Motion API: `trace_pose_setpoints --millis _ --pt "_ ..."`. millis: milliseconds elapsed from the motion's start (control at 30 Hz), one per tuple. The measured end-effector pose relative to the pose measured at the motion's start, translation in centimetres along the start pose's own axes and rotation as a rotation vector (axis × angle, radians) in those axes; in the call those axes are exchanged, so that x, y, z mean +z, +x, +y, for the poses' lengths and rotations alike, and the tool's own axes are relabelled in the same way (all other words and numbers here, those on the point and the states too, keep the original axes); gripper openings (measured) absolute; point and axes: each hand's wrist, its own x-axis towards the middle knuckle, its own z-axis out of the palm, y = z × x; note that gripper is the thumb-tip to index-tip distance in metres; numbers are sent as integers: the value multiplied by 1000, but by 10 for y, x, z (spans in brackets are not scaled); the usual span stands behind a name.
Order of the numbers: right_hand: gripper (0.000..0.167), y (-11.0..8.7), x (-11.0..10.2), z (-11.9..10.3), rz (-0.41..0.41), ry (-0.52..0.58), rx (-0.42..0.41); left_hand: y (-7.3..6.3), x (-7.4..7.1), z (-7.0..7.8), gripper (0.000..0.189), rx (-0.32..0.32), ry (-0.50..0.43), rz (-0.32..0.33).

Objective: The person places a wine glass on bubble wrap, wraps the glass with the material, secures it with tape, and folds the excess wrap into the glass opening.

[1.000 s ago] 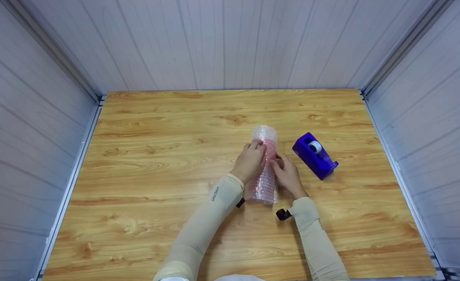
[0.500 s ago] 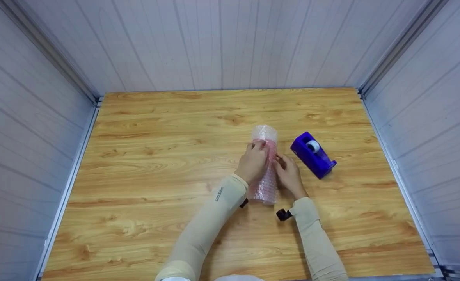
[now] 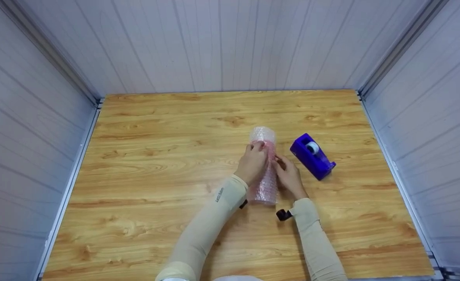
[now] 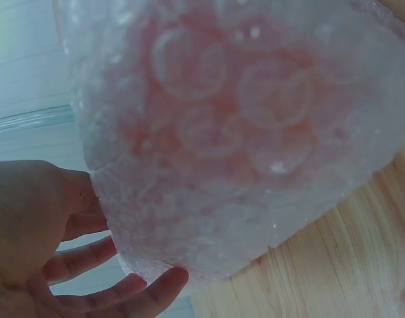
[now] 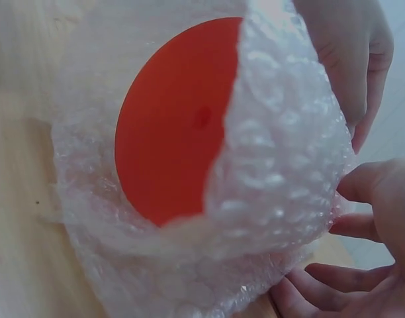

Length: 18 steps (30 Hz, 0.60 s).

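Bubble wrap [image 3: 266,187] is rolled round a red cylinder, whose flat round end [image 5: 173,126] shows inside the wrap in the right wrist view. The roll lies lengthwise on the table, pointing away from the body. My left hand [image 3: 253,162] lies over its upper left part, fingers bent onto the wrap; in the left wrist view the fingertips [image 4: 173,275] touch the plastic. From the right side, my right hand [image 3: 289,177] holds the wrap's side with thumb and fingers. Much of the roll's middle is hidden beneath the left hand.
A blue tape dispenser [image 3: 311,158] with a white tape roll [image 3: 312,147] stands right of the roll, close to the right hand. The wood-grain table [image 3: 155,156] is bounded by pale panel walls [image 3: 222,47] at the back and both sides.
The left hand has shifted slightly right across the wrap, and the roll's left edge now shows less. The right hand stays in about the same place.
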Motion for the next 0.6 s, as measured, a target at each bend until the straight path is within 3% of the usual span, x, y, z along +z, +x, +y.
trace_pose_setpoints --millis 300,600 --pt "42 -2 -1 -1 23 6 -11 0 6 0 25 46 87 102" --pt "40 -3 -1 -1 0 97 9 -2 7 0 27 -13 37 105"
